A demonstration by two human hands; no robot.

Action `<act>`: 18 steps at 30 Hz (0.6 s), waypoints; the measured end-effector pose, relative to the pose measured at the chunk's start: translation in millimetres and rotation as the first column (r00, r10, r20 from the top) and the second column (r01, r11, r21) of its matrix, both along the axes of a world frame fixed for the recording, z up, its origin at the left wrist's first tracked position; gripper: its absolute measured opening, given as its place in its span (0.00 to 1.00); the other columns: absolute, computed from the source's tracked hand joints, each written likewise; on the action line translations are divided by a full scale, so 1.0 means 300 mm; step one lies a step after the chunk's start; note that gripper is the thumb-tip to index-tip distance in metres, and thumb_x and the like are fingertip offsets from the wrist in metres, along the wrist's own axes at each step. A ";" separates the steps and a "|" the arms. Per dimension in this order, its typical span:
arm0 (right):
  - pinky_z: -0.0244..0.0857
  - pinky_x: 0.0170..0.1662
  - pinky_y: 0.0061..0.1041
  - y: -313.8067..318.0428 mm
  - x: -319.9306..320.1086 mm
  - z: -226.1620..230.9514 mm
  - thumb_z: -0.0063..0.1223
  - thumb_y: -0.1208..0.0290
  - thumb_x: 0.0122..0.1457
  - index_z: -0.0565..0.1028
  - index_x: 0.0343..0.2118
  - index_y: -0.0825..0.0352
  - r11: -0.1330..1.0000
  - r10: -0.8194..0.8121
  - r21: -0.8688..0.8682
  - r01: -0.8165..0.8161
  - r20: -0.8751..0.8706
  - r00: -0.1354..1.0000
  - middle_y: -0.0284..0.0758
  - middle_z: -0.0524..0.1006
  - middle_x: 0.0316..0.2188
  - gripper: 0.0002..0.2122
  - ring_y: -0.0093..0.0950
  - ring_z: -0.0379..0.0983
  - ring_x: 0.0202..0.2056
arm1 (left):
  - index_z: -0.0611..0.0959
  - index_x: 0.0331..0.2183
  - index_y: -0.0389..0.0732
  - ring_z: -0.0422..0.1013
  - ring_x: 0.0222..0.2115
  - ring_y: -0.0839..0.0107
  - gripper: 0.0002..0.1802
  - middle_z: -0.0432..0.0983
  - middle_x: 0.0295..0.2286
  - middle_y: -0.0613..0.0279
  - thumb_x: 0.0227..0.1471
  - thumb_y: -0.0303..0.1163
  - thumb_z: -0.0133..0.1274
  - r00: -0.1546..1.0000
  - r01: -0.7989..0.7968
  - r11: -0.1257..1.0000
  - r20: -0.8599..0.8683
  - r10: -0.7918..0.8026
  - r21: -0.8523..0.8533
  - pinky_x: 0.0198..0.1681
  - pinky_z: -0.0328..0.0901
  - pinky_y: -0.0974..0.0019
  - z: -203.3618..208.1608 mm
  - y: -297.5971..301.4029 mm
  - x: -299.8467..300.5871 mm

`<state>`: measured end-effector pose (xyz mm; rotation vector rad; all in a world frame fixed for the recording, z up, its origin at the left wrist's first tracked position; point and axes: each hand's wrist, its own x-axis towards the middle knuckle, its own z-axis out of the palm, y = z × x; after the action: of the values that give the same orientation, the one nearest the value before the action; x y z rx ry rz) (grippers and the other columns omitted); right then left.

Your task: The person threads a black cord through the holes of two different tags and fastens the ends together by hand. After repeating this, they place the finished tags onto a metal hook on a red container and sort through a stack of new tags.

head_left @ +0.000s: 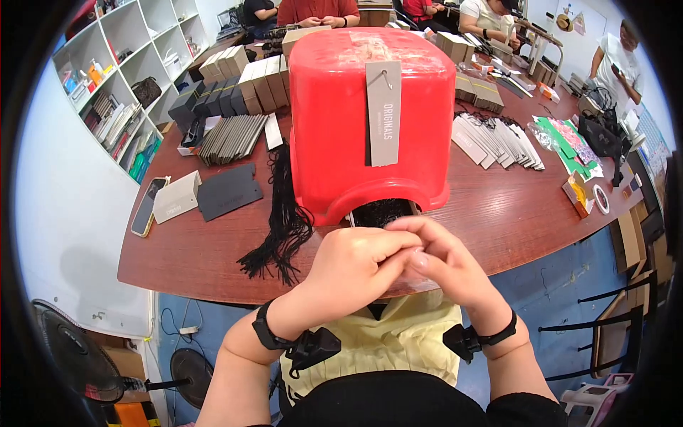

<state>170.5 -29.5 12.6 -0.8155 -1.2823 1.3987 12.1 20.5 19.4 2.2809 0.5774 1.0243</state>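
Note:
My left hand [356, 257] and my right hand [447, 257] meet over the table's near edge, fingertips pinched together. Whatever is between them is hidden by the fingers. Just beyond stands a red plastic stool [324, 128] with an arched opening. A grey hang tag [384, 142] is fixed to its upper front. Inside the arch sits a container of small black pieces [380, 212], too small to name. Left of the stool, a bundle of black cords [283, 228] trails down the tabletop.
Left on the wooden table [192, 252] lie a phone [148, 208], a beige card [178, 197], a black card [229, 192] and fanned grey tags [233, 138]. Strung tags [498, 139], a tape roll [601, 200] and a small box [577, 196] lie right. Several people are beyond.

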 end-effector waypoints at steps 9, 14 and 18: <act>0.39 0.15 0.10 0.184 0.110 0.084 0.40 0.63 0.57 0.72 0.23 0.64 0.872 -0.478 0.191 0.450 0.133 0.868 0.17 0.55 0.11 0.13 0.07 0.46 0.13 | 0.57 0.52 0.39 0.58 0.12 0.88 0.29 0.65 0.13 0.70 0.49 0.26 0.47 0.882 -0.202 0.931 0.356 0.308 -0.304 0.13 0.51 0.83 0.083 0.181 0.024; 0.36 0.15 0.10 0.200 0.087 0.124 0.41 0.64 0.57 0.72 0.24 0.65 0.883 -0.443 0.213 0.418 0.088 0.892 0.16 0.54 0.11 0.12 0.06 0.45 0.13 | 0.62 0.47 0.34 0.56 0.10 0.88 0.24 0.65 0.13 0.71 0.48 0.28 0.48 0.883 -0.016 0.942 0.438 0.171 -0.335 0.12 0.50 0.83 0.163 0.258 0.056; 0.36 0.14 0.10 0.180 0.085 0.110 0.41 0.65 0.57 0.72 0.25 0.65 0.903 -0.399 0.214 0.373 0.093 0.912 0.16 0.54 0.11 0.11 0.07 0.45 0.13 | 0.68 0.40 0.32 0.56 0.10 0.89 0.16 0.66 0.14 0.72 0.48 0.28 0.48 0.836 0.083 0.916 0.528 0.151 -0.393 0.11 0.49 0.83 0.167 0.242 0.085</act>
<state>195.8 24.4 45.6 -0.9823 -1.2513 0.9001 37.5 93.1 69.4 1.5186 0.5197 1.3652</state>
